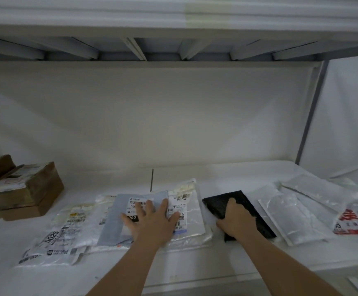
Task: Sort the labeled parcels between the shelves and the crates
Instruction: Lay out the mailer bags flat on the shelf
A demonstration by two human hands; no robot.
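On the white shelf, both my hands are down on parcels. Left hand flat, fingers spread, pressing the grey mailer, with fingertips reaching over its label and onto the white mailer marked 007 beside it. Grey mailer lies over that white one and over the 5025 bag at far left. Right hand curled over the black parcel, gripping its near-left edge; parcel lies flat, angled, just right of the white mailer. Right of it: a clear bag, touching or nearly so, can't tell which. Further right, a second clear bag and a red-print bag at the frame edge. Brown boxes stacked at far left, well apart from my hands.
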